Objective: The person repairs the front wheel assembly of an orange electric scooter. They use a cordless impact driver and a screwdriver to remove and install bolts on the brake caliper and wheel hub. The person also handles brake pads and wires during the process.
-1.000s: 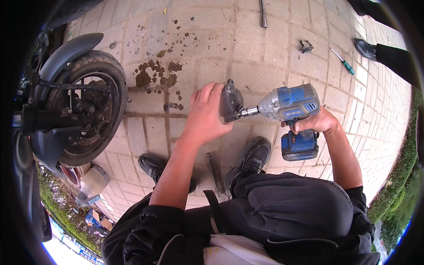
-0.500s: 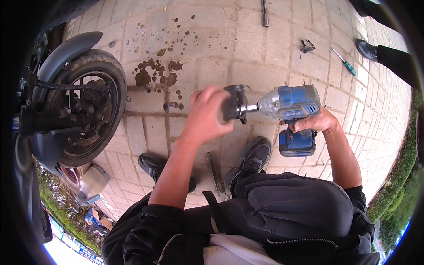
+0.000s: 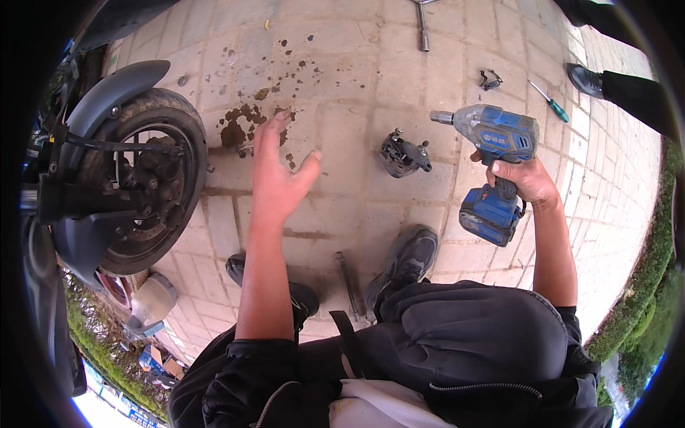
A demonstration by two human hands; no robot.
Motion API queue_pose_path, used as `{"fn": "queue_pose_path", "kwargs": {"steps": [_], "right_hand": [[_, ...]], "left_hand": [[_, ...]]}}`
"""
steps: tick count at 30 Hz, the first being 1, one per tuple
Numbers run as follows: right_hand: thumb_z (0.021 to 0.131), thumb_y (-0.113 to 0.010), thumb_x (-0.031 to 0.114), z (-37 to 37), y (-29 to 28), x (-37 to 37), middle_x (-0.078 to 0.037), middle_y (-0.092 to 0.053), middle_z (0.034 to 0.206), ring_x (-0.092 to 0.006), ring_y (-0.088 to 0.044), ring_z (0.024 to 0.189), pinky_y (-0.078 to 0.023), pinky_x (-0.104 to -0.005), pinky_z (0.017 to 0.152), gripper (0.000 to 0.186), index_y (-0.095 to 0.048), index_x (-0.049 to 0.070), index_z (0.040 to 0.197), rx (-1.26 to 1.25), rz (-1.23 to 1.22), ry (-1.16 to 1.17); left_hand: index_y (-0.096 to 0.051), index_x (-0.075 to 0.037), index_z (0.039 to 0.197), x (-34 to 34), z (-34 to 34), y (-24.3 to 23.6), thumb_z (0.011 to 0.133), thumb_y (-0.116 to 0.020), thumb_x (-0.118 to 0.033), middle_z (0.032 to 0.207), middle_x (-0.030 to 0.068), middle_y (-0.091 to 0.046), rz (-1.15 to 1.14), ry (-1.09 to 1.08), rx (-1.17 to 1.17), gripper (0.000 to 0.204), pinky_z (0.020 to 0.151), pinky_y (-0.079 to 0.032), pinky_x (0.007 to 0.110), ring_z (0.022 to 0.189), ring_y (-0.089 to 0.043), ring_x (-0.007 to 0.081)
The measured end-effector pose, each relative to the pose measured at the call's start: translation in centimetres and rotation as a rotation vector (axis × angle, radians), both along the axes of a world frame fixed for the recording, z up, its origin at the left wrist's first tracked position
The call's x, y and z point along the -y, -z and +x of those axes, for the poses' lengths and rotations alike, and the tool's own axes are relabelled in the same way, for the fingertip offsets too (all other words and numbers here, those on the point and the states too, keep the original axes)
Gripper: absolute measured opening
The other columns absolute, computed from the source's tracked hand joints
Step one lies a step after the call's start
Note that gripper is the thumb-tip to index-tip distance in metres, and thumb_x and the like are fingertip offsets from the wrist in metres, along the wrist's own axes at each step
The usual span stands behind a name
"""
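A blue and grey cordless impact wrench [image 3: 503, 135] is in the grip of my right hand [image 3: 524, 178], its socket pointing left and its blue battery hanging below. My left hand [image 3: 282, 171] is empty, fingers stretched out and thumb apart, held over the paving near the dark wet stains. Between the two hands, a black brake caliper [image 3: 404, 155] lies on the paving, touched by neither. At the left stands a motorcycle wheel [image 3: 175, 121] under a dark mudguard [image 3: 118, 93].
Beyond the wrench lie a small black metal part [image 3: 490, 79] and a green-handled screwdriver [image 3: 549, 102]. A socket wrench [image 3: 423, 32] is at the far edge, and a long metal tool [image 3: 347, 285] lies between my shoes. Another person's shoe [image 3: 585, 80] stands at right.
My left hand has let go of the brake caliper and moved left, fingers spread. The caliper is now on the paving. My right hand has moved the impact wrench slightly right, away from it.
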State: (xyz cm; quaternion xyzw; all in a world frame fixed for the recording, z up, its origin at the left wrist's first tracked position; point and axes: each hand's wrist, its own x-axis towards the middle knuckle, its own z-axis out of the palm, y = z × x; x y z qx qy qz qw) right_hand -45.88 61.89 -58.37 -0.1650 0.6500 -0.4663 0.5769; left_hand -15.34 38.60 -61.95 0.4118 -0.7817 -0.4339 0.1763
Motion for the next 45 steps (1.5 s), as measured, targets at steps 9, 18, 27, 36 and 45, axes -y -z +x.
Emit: {"fn": "queue_pose_path", "kwargs": {"steps": [9,18,27,36,45], "right_hand": [[0.080,-0.078,0.028,-6.3,6.4,-13.7,-0.016,-0.065,0.108,-0.0164,-0.062,0.070,-0.054,-0.0304,0.058,0.055,-0.054,-0.001,0.121,0.045,0.222,0.271],[0.084,-0.071,0.042,-7.8,6.2,-17.2,-0.014,-0.068,0.094,-0.0203,-0.064,0.084,-0.050,-0.0338,0.068,0.056,-0.061,-0.007,0.111,-0.575,0.833,0.217],[0.076,-0.075,0.029,7.7,6.4,-2.5,-0.014,-0.064,0.089,-0.0324,-0.065,0.080,-0.054,-0.0408,0.071,0.046,-0.057,0.005,0.111,-1.175,0.096,-0.552],[0.077,-0.073,0.023,8.3,11.3,-0.4,-0.010,-0.061,0.076,-0.0306,-0.065,0.069,-0.053,-0.0390,0.058,0.028,-0.057,0.006,0.092,-1.340,-0.134,-0.537],[0.087,-0.066,0.019,4.9,7.7,3.8,-0.016,-0.067,0.075,-0.0286,-0.065,0.061,-0.051,-0.0355,0.057,0.022,-0.065,-0.003,0.087,-0.804,0.083,-0.340]], "left_hand": [[-0.049,0.000,0.129,-0.9,-1.4,1.1,0.074,-0.069,-0.010,0.127,0.0162,-0.050,0.069,0.048,-0.027,0.059,0.105,-0.037,0.038,0.123,-0.048,0.0294],[-0.049,0.000,0.129,-1.3,-2.7,1.7,0.075,-0.070,-0.013,0.127,0.0170,-0.052,0.066,0.107,-0.044,0.058,0.104,-0.038,0.038,0.123,-0.049,0.0302],[-0.050,0.000,0.128,-1.4,-2.2,1.3,0.077,-0.068,-0.015,0.127,0.0169,-0.052,0.077,0.066,0.067,0.056,0.105,-0.037,0.039,0.123,-0.048,0.0308],[-0.048,-0.001,0.131,-1.8,0.4,2.1,0.079,-0.066,-0.014,0.126,0.0174,-0.052,0.071,0.030,0.065,0.057,0.103,-0.038,0.039,0.122,-0.048,0.0304],[-0.044,0.002,0.134,-2.0,0.1,1.3,0.081,-0.068,-0.014,0.132,0.0177,-0.052,0.086,0.029,0.116,0.060,0.106,-0.035,0.037,0.125,-0.047,0.0267]]}}
